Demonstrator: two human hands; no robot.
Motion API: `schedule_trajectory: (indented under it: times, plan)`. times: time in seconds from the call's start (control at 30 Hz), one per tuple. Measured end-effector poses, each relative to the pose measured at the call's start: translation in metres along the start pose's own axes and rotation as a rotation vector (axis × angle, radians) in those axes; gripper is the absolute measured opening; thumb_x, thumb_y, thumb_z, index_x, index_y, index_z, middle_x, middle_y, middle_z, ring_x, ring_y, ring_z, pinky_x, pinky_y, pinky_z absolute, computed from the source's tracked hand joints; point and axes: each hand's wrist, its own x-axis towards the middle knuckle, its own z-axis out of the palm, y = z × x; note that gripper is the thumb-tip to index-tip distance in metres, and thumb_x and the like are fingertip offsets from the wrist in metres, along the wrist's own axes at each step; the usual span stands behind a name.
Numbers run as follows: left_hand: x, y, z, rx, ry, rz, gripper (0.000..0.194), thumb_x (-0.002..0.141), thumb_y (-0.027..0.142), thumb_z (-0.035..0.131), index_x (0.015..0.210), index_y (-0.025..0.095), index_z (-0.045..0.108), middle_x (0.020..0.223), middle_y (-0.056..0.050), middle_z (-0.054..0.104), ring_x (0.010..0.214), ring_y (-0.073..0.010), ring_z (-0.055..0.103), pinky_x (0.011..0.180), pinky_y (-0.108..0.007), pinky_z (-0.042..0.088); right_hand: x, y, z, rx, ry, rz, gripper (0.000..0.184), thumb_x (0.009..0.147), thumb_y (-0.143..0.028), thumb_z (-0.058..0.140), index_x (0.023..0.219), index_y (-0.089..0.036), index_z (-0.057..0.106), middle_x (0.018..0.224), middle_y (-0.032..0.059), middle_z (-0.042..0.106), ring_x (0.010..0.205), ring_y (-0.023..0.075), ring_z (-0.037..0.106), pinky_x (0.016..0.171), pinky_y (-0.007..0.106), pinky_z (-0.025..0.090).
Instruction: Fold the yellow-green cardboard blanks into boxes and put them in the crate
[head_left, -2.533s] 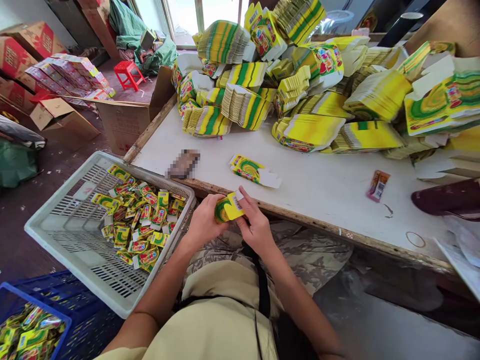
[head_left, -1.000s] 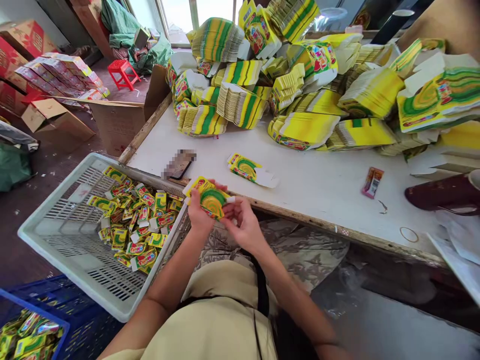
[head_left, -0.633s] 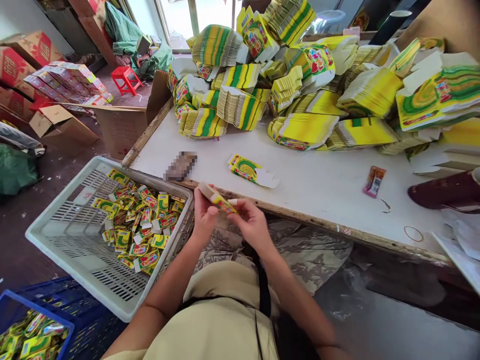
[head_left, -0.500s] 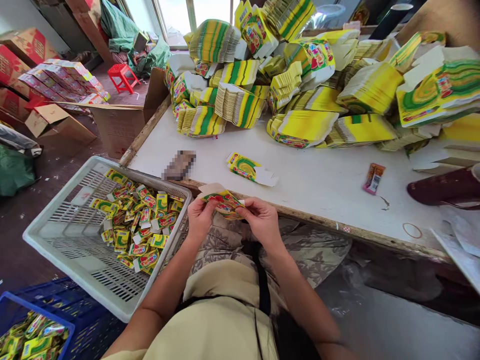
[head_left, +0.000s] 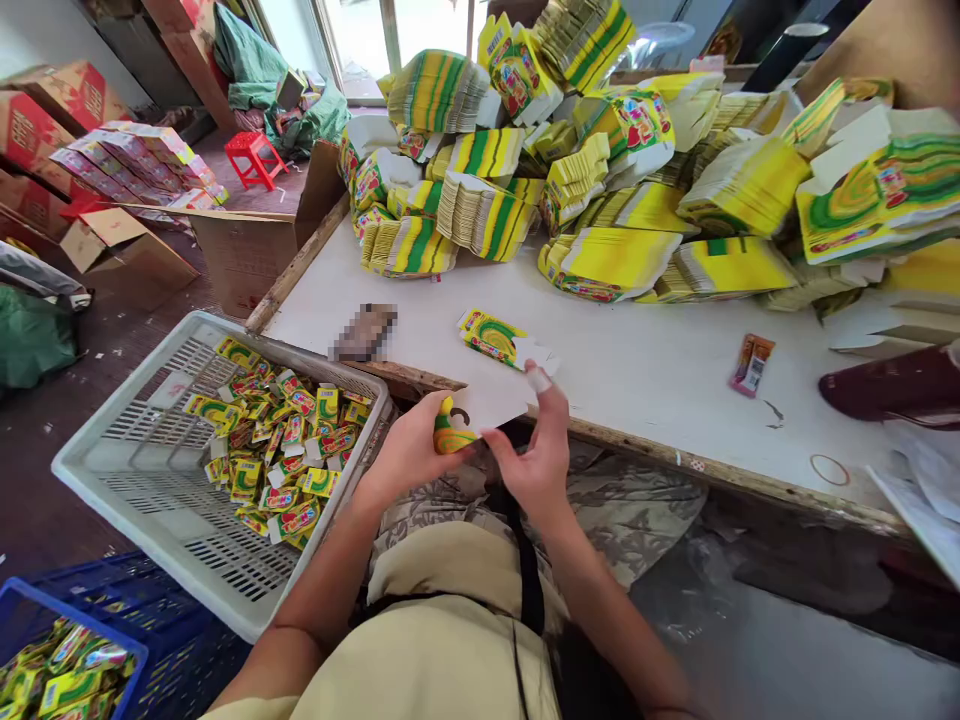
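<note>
My left hand is closed around one end of a small yellow-and-green printed carton at the table's front edge. A plain white inner face and flap extend from the carton to the right. My right hand has thumb and forefinger spread apart; the thumb tip is at the flap's lower edge and the forefinger is raised, slightly blurred. Just beyond it, another flat yellow carton lies on the white table with its white flap towards my fingers.
Bundles of flat cartons are heaped along the back of the table. At left, a white basket holds many small cartons, beside a blue crate. A small orange-and-pink packet and a dark red mug are on the right.
The carton in my left hand has turned, so its white inside now shows instead of its printed face. My right forefinger has lifted and spread away from the thumb.
</note>
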Motion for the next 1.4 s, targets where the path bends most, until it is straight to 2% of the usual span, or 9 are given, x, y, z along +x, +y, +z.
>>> schedule_trajectory:
  times: [0.13, 0.23, 0.37, 0.53, 0.7, 0.87, 1.03, 1.23, 1.4]
  plan:
    - [-0.004, -0.004, 0.015, 0.029, 0.012, 0.185, 0.079, 0.074, 0.024, 0.071, 0.141, 0.022, 0.030, 0.135, -0.012, 0.054, 0.122, -0.0267, 0.057, 0.098, -0.038, 0.049, -0.001, 0.011, 0.012, 0.559, -0.275, 0.601, 0.055, 0.084, -0.049, 0.065, 0.132, -0.026, 0.053, 0.137, 0.0097, 0.059, 0.119, 0.0264, 0.061, 0.100, 0.045, 0.051]
    - [-0.004, -0.006, 0.019, 0.049, 0.033, 0.246, 0.067, 0.075, 0.021, 0.067, 0.134, 0.024, 0.036, 0.124, -0.010, 0.057, 0.111, -0.0261, 0.061, 0.088, -0.037, 0.052, -0.001, 0.021, 0.020, 0.778, -0.423, 0.788, 0.062, 0.076, -0.061, 0.069, 0.125, -0.026, 0.058, 0.122, 0.0090, 0.069, 0.108, 0.0264, 0.067, 0.093, 0.043, 0.055]
    - [-0.001, -0.012, 0.021, 0.001, 0.011, 0.192, 0.055, 0.070, 0.019, 0.067, 0.118, 0.025, 0.043, 0.109, -0.006, 0.060, 0.092, -0.0231, 0.064, 0.076, -0.033, 0.051, -0.008, 0.024, 0.022, 0.641, -0.355, 0.613, 0.076, 0.075, -0.071, 0.063, 0.133, -0.023, 0.053, 0.128, 0.0128, 0.066, 0.114, 0.0280, 0.065, 0.098, 0.045, 0.053]
    - [0.004, -0.020, 0.029, -0.031, 0.047, 0.163, 0.074, 0.068, 0.015, 0.063, 0.132, 0.020, 0.027, 0.110, -0.011, 0.057, 0.086, -0.0231, 0.063, 0.071, -0.033, 0.050, -0.018, 0.018, 0.017, 0.199, -0.389, 0.247, 0.051, 0.091, -0.036, 0.056, 0.139, -0.022, 0.051, 0.141, 0.0103, 0.057, 0.131, 0.0254, 0.053, 0.111, 0.044, 0.042]
    - [0.001, -0.021, 0.024, 0.168, 0.215, 0.078, 0.063, 0.066, 0.012, 0.065, 0.123, 0.019, 0.042, 0.120, -0.014, 0.055, 0.111, -0.0310, 0.055, 0.091, -0.045, 0.046, -0.015, 0.027, 0.012, 0.079, -0.220, 0.210, 0.046, 0.095, -0.027, 0.047, 0.141, -0.023, 0.051, 0.139, 0.0097, 0.060, 0.128, 0.0237, 0.056, 0.111, 0.043, 0.044]
    - [-0.003, -0.020, 0.008, 0.168, 0.206, 0.111, 0.048, 0.071, 0.020, 0.071, 0.116, 0.020, 0.053, 0.107, -0.009, 0.064, 0.100, -0.0269, 0.059, 0.086, -0.039, 0.048, -0.013, 0.031, 0.009, -0.030, -0.382, 0.074, 0.052, 0.094, -0.034, 0.054, 0.145, -0.023, 0.047, 0.158, 0.0123, 0.034, 0.141, 0.0278, 0.042, 0.112, 0.044, 0.041]
    - [0.001, -0.022, -0.004, 0.135, 0.151, 0.129, 0.050, 0.071, 0.035, 0.077, 0.115, 0.020, 0.057, 0.105, -0.008, 0.068, 0.096, -0.0265, 0.063, 0.083, -0.037, 0.049, 0.000, 0.034, -0.006, 0.003, -0.441, 0.015, 0.026, 0.093, -0.031, 0.057, 0.115, -0.027, 0.070, 0.146, 0.0093, 0.052, 0.131, 0.0254, 0.055, 0.106, 0.042, 0.047]
    - [0.007, -0.018, 0.000, 0.158, 0.155, 0.164, 0.050, 0.070, 0.035, 0.077, 0.115, 0.022, 0.059, 0.104, -0.009, 0.068, 0.096, -0.0277, 0.064, 0.083, -0.038, 0.048, 0.014, 0.031, -0.010, 0.079, -0.485, 0.088, 0.019, 0.078, -0.024, 0.074, 0.097, -0.024, 0.073, 0.132, 0.0108, 0.063, 0.122, 0.0279, 0.061, 0.103, 0.047, 0.048]
    - [-0.001, -0.032, -0.016, 0.163, 0.155, 0.042, 0.052, 0.070, 0.039, 0.078, 0.116, 0.022, 0.059, 0.106, -0.009, 0.068, 0.097, -0.0284, 0.063, 0.084, -0.039, 0.049, 0.009, 0.035, 0.014, 0.187, -0.401, 0.272, 0.055, 0.074, -0.034, 0.078, 0.121, -0.022, 0.053, 0.138, 0.0158, 0.058, 0.122, 0.0279, 0.061, 0.103, 0.048, 0.047]
